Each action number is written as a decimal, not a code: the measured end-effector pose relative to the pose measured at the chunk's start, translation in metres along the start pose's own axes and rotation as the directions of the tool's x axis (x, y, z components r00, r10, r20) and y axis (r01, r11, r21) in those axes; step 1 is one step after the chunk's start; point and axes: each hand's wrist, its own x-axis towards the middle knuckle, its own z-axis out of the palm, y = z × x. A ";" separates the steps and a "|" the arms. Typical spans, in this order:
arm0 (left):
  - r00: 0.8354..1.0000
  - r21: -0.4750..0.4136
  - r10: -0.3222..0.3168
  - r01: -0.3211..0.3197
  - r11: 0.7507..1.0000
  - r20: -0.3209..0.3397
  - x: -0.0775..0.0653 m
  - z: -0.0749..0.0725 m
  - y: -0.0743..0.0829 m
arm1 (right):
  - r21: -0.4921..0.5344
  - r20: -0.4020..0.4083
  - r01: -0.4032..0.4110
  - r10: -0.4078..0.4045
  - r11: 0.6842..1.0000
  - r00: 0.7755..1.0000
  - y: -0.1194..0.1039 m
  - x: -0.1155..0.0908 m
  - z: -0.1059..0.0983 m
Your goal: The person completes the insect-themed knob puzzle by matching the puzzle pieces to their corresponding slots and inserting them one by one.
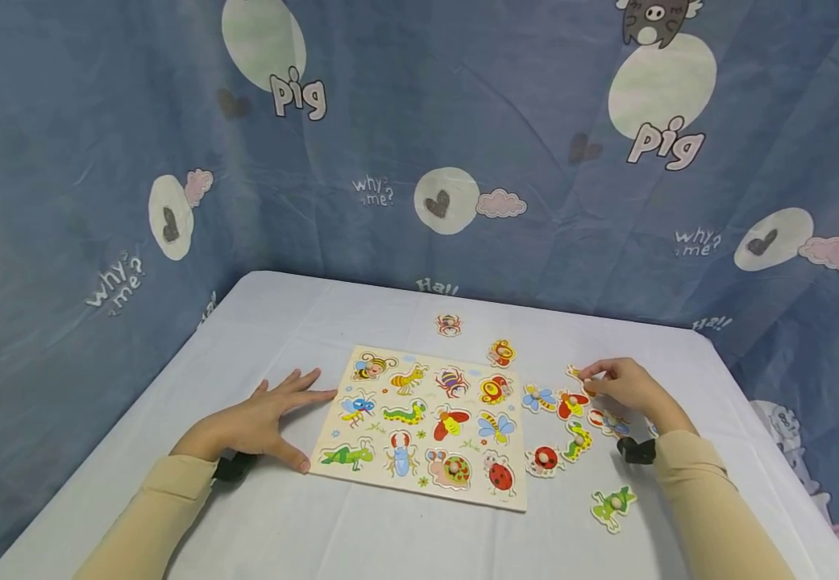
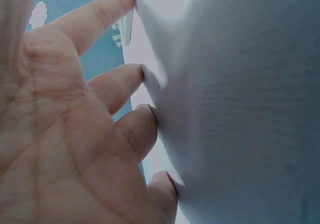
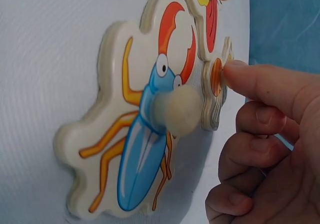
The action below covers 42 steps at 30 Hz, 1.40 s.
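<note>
A wooden insect peg puzzle board (image 1: 419, 435) lies on the white table. My left hand (image 1: 263, 417) rests at its left side with fingers spread, thumb and index tip at the board's edge. In the left wrist view the other fingertips (image 2: 135, 77) press on the cloth. My right hand (image 1: 625, 385) is beyond the right edge, thumb and index pinching an orange-and-yellow insect puzzle piece (image 3: 215, 82) by its knob, most of it hidden from the head view. Beside that hand lies a blue stag beetle piece (image 3: 142, 149). A knobbed snail piece (image 1: 450, 469) sits on the board.
Right of the board lie dragonfly (image 1: 538, 398), red-winged bug (image 1: 572, 404), caterpillar (image 1: 577, 441) and ladybug (image 1: 544, 461) pieces. A grasshopper piece (image 1: 613, 507) is nearer the front. Behind the board are a spider piece (image 1: 449, 325) and a butterfly piece (image 1: 501, 353). A blue curtain (image 1: 361, 145) hangs behind.
</note>
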 end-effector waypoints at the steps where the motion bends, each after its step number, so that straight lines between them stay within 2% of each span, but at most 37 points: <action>1: 1.000 0.001 0.001 -0.001 1.000 0.000 0.000 0.000 0.000 | 0.000 0.000 0.002 -0.002 1.000 1.000 0.000 0.000 0.000; 14: 1.000 0.013 0.006 -0.006 1.000 0.001 0.005 -0.002 0.000 | -0.016 -0.047 0.012 -0.013 1.000 0.999 0.006 -0.002 -0.002; 28: 1.000 -0.003 0.019 -0.019 1.000 -0.008 0.003 -0.001 -0.002 | -0.037 -0.046 0.038 -0.040 0.999 0.998 0.004 0.003 0.000; 35: 1.000 0.007 0.000 0.000 1.000 -0.003 0.000 0.001 -0.001 | -0.013 -0.051 0.024 -0.025 1.000 0.998 0.005 0.005 0.006; 42: 1.000 0.002 0.008 -0.008 1.000 -0.010 -0.001 0.001 0.000 | -0.023 -0.075 0.027 -0.028 0.999 0.997 0.005 0.010 0.007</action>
